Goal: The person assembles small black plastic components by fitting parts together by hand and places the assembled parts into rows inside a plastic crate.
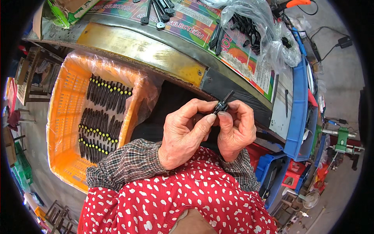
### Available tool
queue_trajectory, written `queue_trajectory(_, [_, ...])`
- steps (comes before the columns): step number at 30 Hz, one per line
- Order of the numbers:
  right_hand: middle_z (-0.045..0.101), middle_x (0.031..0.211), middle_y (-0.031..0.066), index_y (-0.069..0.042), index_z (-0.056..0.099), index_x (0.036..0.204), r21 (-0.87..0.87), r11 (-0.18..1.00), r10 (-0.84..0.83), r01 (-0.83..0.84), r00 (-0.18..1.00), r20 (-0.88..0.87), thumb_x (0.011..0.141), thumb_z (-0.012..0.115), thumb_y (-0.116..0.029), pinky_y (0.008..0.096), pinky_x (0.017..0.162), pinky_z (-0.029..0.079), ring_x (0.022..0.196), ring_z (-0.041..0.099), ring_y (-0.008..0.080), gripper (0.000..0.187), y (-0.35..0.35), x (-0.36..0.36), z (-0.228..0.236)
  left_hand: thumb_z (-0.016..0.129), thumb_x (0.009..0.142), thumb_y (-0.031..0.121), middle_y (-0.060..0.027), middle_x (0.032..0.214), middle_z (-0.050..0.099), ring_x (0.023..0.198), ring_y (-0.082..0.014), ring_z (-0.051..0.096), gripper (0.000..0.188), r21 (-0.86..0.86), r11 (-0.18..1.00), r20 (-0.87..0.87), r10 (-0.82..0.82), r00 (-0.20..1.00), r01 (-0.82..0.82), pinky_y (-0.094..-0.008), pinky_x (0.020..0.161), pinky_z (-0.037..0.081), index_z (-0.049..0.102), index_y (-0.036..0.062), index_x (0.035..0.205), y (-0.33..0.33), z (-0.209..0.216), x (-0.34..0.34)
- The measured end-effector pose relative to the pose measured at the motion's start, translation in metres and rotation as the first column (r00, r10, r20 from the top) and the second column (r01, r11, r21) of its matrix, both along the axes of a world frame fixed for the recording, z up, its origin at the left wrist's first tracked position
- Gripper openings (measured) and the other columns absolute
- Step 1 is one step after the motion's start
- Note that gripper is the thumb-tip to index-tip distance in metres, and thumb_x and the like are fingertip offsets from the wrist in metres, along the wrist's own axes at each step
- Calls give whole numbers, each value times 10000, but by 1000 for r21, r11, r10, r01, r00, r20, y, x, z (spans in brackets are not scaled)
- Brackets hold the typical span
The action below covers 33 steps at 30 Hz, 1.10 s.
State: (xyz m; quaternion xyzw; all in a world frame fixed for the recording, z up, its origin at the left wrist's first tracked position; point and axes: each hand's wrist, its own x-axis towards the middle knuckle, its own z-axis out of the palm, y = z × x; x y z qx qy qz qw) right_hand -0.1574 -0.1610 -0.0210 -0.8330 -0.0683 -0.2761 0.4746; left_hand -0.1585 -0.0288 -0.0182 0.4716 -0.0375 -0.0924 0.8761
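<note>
An orange basket [64, 117] sits to the person's left, lined with clear plastic. Rows of black sticks with yellow tips [103, 113] lie flat inside it. Ahead is the tabletop [136, 46], with a worn metal edge and a bright printed sheet on top. Some dark metal tools [157, 13] lie at the far side of the sheet. A clear plastic bag [253, 27] full of small black parts rests on the tabletop to the right. A blue tray [299, 101] stands along the right edge, and more blue bins sit lower down on that side. Nothing lies between the hands and the basket.

The small black part [223, 104] is up in the air in front of the person's chest, just below the tabletop edge. It is long and thin. Its long side tilts, with the thin end pointing up and to the right, away from the person.

The left hand [185, 132] comes in from the lower left, its back facing up. Its thumb and fingers pinch the thick lower end of the black part. The right hand [237, 130] is curled close beside it, touching it, and its thumb and fingers press the same part from the other side. Both wrists wear checked cuffs over a red dotted top.
</note>
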Motion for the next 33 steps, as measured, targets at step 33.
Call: queue_trajectory(33, [507,929,71,-10,265,1326,421,888,289,-186,937,-195,881,636,-223,171,576,413,663,505,49,617,-11,5,22,551,895,-4,-50,888,578,616,-56,514,213,30,1000,56,-8,998,7,-181,520,415,574,-36,1105,-2,-2,-5])
